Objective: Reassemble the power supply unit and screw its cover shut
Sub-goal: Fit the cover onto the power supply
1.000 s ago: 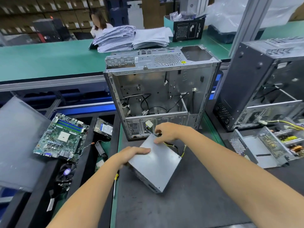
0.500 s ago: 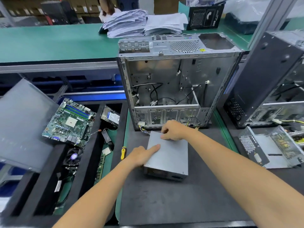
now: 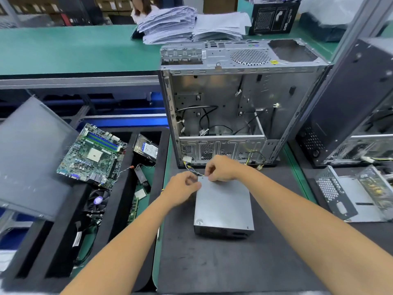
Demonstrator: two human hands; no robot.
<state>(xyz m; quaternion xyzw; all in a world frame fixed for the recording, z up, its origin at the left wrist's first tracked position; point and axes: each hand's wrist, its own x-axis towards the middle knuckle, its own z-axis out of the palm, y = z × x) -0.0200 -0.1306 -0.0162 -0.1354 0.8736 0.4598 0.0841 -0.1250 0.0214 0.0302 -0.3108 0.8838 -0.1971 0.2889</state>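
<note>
Your left hand (image 3: 184, 188) and right hand (image 3: 221, 169) both pinch the wires (image 3: 192, 169), so tuck them gently under the cover (image 3: 223, 201).

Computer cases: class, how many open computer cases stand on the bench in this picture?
2. One silver case stands behind the hands, at the centre. One dark case stands at the right edge, partly cut off by the frame. Others may lie out of view.

Two bare forearms and hands.
The left hand (image 3: 182, 189) and right hand (image 3: 221, 168) wear no sleeves, gloves, rings or watch.
</note>
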